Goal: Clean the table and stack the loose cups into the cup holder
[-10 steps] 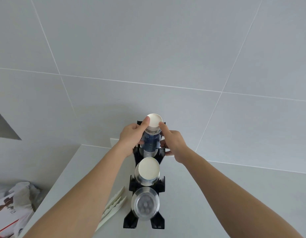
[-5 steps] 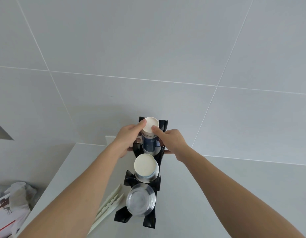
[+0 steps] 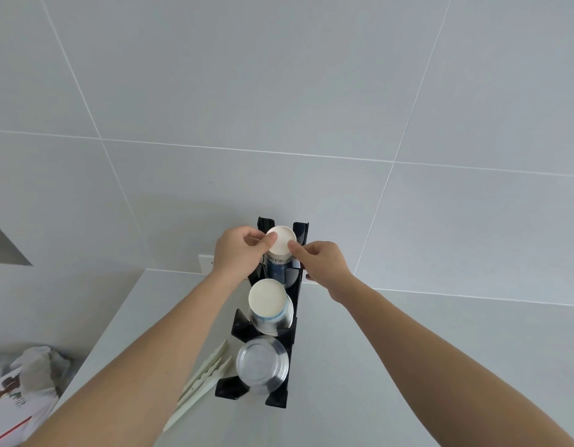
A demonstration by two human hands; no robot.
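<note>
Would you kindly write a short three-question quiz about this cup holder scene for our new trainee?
1. True or false: both hands touch the far white-bottomed cup stack.
2. How many cup stacks sit in the black cup holder?
3. Which stack is nearest the camera: A) clear plastic cups, B) blue-banded paper cups?

Key: 1. True: the left hand and right hand meet it. 2. Three. 3. A.
</note>
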